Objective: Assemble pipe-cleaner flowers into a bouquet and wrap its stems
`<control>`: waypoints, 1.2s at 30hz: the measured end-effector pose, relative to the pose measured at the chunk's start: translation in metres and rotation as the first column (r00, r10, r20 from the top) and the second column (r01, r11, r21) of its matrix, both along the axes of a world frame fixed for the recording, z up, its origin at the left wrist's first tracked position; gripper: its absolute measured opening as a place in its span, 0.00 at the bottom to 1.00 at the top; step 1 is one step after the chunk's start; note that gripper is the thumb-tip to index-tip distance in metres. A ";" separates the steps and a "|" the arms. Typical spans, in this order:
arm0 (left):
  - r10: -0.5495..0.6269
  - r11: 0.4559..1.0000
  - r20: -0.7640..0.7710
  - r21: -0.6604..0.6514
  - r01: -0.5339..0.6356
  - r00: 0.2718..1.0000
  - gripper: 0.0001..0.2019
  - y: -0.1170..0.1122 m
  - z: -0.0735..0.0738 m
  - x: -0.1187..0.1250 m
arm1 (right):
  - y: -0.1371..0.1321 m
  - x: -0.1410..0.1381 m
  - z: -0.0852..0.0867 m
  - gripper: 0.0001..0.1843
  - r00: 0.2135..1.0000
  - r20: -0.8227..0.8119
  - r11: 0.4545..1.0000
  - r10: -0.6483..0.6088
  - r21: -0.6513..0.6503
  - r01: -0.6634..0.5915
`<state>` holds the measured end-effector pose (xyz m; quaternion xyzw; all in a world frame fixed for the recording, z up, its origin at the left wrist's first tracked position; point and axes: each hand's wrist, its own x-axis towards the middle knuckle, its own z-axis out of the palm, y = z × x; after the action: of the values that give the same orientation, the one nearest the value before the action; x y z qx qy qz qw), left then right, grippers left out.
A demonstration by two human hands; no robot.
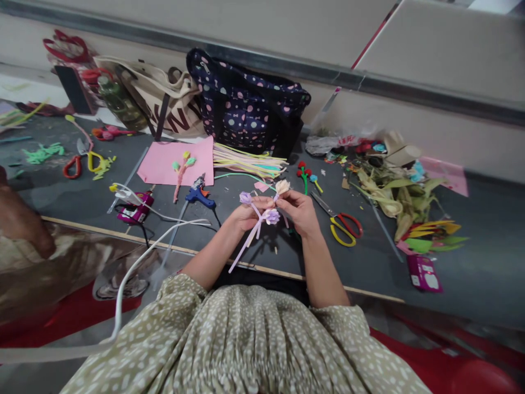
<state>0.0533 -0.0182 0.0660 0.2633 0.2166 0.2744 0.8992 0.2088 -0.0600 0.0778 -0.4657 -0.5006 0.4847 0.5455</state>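
Both hands are close together above the table's front part. My left hand (248,215) has its fingers closed on a lilac pipe-cleaner flower stem (245,250), which slants down toward me. Two purple blooms top this piece, one purple flower (245,197) at the left and another purple flower (271,216) between the hands. My right hand (298,210) pinches a cream flower (283,187) just under its head. Whether the cream flower's stem is joined to the lilac one is hidden by the fingers.
Scissors (343,229) lie right of my hands, a blue glue gun (199,196) to the left. Behind are a pink sheet (159,158), pipe cleaners (250,161) and a dark dotted bag (241,104). Dried husks (381,191) lie right. A white cable (127,284) crosses the left edge; another person's arm (24,213) is beyond.
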 end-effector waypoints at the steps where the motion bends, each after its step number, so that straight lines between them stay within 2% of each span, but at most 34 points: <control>1: -0.012 0.999 -0.003 -0.037 0.012 1.000 0.08 0.000 -0.001 0.000 | 0.000 -0.001 -0.001 0.08 1.000 -0.030 1.000 0.000 -0.016 0.000; 6: -0.059 0.984 0.000 -0.169 0.059 0.998 0.05 0.004 -0.007 0.002 | 0.000 -0.007 -0.010 0.08 0.980 -0.199 0.995 -0.029 -0.096 0.010; 10: -0.048 0.979 -0.009 -0.199 0.046 0.999 0.07 0.005 -0.017 0.005 | 0.003 -0.011 -0.012 0.09 0.974 -0.212 0.989 -0.077 -0.139 0.048; 12: 0.004 0.988 -0.088 -0.153 -0.018 0.996 0.08 0.005 -0.023 0.004 | 0.004 -0.012 -0.013 0.10 0.974 -0.187 0.983 -0.127 -0.157 0.098; 14: 0.177 0.980 -0.222 -0.048 -0.192 0.959 0.09 0.005 -0.028 0.002 | 0.006 -0.011 -0.016 0.10 0.970 -0.135 0.971 -0.201 -0.156 0.179; 15: 0.323 0.945 -0.285 0.040 -0.325 0.903 0.08 0.004 -0.028 -0.001 | 0.007 -0.010 -0.018 0.10 0.965 -0.104 0.963 -0.241 -0.146 0.225; 16: 0.492 0.871 -0.324 0.159 -0.466 0.808 0.08 0.002 -0.027 -0.004 | 0.008 -0.009 -0.021 0.09 0.958 -0.074 0.955 -0.276 -0.137 0.264; 17: 0.660 0.751 -0.327 0.298 -0.589 0.676 0.07 -0.001 -0.024 -0.007 | 0.008 -0.008 -0.025 0.09 0.952 -0.050 0.947 -0.302 -0.130 0.294; 18: 0.789 0.613 -0.290 0.442 -0.655 0.542 0.07 -0.004 -0.020 -0.011 | 0.009 -0.007 -0.029 0.09 0.946 -0.036 0.941 -0.323 -0.125 0.316; 19: 0.874 0.475 -0.225 0.588 -0.655 0.431 0.08 -0.008 -0.015 -0.014 | 0.009 -0.006 -0.033 0.09 0.941 -0.030 0.935 -0.338 -0.121 0.332; 20: 0.916 0.372 -0.173 0.707 -0.602 0.362 0.08 -0.013 -0.009 -0.017 | 0.009 -0.005 -0.037 0.09 0.936 -0.028 0.931 -0.351 -0.116 0.346; 21: 0.928 0.315 -0.145 0.797 -0.515 0.343 0.08 -0.017 -0.002 -0.018 | 0.009 -0.005 -0.040 0.09 0.931 -0.030 0.927 -0.363 -0.112 0.358; 22: 0.919 0.290 -0.131 0.863 -0.414 0.371 0.08 -0.021 0.004 -0.019 | 0.009 -0.006 -0.043 0.09 0.928 -0.033 0.924 -0.372 -0.109 0.366; 23: 0.894 0.285 -0.132 0.905 -0.316 0.428 0.07 -0.024 0.009 -0.018 | 0.009 -0.007 -0.044 0.09 0.925 -0.037 0.922 -0.379 -0.108 0.373; 25: 0.820 0.323 -0.209 0.938 -0.129 0.533 0.07 -0.027 0.014 -0.012 | 0.009 -0.011 -0.045 0.10 0.924 -0.038 0.921 -0.381 -0.110 0.375; 27: 0.766 0.372 -0.294 0.928 -0.021 0.572 0.07 -0.026 0.015 -0.005 | 0.008 -0.016 -0.042 0.10 0.929 -0.022 0.925 -0.370 -0.105 0.366; 30: 0.758 0.412 -0.324 0.911 -0.031 0.565 0.07 -0.021 0.014 -0.001 | 0.005 -0.019 -0.035 0.10 0.935 0.023 0.931 -0.354 -0.091 0.354; 33: 0.811 0.381 -0.279 0.919 -0.103 0.514 0.08 -0.019 0.015 -0.015 | -0.001 -0.012 -0.028 0.08 0.933 -0.001 0.929 -0.360 -0.096 0.359; 35: 0.799 0.382 -0.324 0.924 -0.012 0.506 0.08 -0.021 0.014 -0.035 | -0.007 0.001 -0.026 0.08 0.925 -0.065 0.921 -0.374 -0.141 0.362; 36: 0.770 0.389 -0.379 0.916 0.093 0.514 0.08 -0.025 0.013 -0.046 | -0.011 0.010 -0.026 0.08 0.917 -0.101 0.914 -0.385 -0.175 0.365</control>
<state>0.0072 -0.0431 0.0785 0.7033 0.4685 0.4034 0.3508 0.2187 -0.0713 0.0518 -0.5601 -0.3255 0.4378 0.6235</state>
